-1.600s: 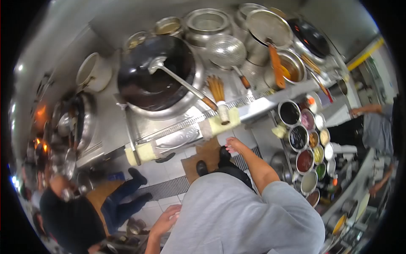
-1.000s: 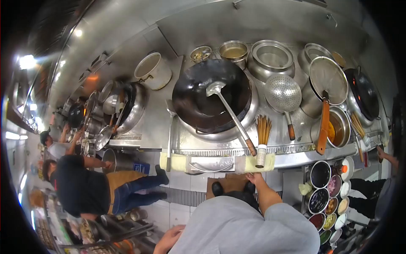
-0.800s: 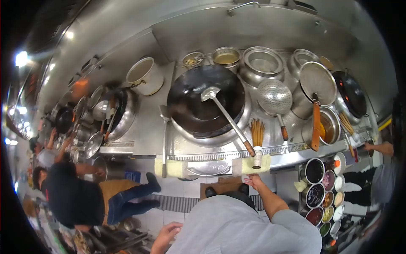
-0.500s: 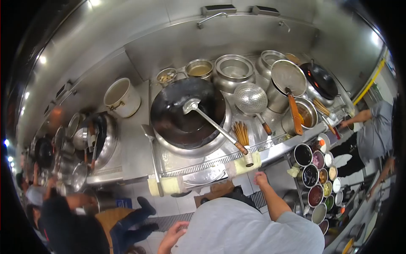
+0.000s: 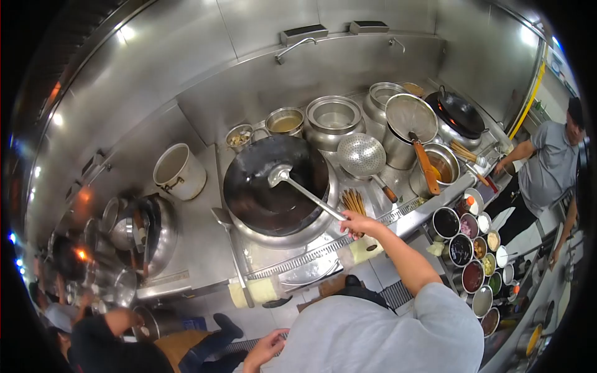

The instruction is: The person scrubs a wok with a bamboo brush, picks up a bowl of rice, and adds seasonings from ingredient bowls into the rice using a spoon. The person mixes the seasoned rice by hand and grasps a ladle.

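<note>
- Right hand [image 5: 354,224] clasps the spatula [image 5: 311,196]; its head lies in the wok [image 5: 250,194];
- left hand [image 5: 267,349] beside the grey shirt [image 5: 379,329], grip unclear from here;
- steel counter [image 5: 198,239] gleams; faucet [image 5: 296,47] juts from wall [image 5: 239,84].

A silver metal wok spatula [image 5: 311,195] slants across the dark wok [image 5: 255,202], its broad, shiny head inside the bowl, its long, straight handle sloping out over the near-right rim, the end hidden.
</note>
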`<state>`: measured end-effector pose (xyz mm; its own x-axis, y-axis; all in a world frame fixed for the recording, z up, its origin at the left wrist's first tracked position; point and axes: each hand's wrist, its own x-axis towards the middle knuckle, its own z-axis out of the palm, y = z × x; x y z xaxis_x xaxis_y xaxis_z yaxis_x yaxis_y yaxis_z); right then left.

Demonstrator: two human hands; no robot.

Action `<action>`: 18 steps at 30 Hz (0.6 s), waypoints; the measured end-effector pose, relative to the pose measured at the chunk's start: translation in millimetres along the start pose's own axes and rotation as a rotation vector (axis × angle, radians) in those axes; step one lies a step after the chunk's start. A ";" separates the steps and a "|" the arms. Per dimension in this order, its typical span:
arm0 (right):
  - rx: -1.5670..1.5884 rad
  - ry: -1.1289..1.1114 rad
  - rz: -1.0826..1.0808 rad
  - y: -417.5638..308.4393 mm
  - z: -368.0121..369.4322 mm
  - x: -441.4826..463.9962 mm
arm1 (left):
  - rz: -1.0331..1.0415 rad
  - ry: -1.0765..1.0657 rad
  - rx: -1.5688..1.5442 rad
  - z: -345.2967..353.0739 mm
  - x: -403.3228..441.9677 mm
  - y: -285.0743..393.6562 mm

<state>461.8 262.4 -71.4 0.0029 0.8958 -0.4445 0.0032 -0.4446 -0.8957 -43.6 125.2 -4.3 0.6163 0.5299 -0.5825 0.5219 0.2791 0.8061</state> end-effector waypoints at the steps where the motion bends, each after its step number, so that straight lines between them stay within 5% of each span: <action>1: -0.037 -0.045 0.034 -0.7 4.2 3.9 | -0.003 0.000 0.009 5.7 4.6 -0.4; 3: -0.068 -0.091 0.079 5.6 10.3 6.7 | 0.178 0.206 0.007 20.9 11.7 3.1; 10: 0.129 -0.099 0.066 5.6 16.5 0.7 | 0.140 0.499 0.073 50.3 54.3 31.7; 15: 0.173 -0.073 -0.020 -1.2 18.9 -7.3 | 0.289 0.471 0.200 45.4 109.9 89.6; 18: 0.537 -0.121 -0.095 19.7 13.9 -28.2 | 0.464 0.548 0.418 28.2 156.0 115.0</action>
<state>447.9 228.4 -76.7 -0.0874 0.9397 -0.3305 -0.5118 -0.3270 -0.7944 129.2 217.4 -5.4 0.5051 0.8628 0.0199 0.5283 -0.3274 0.7834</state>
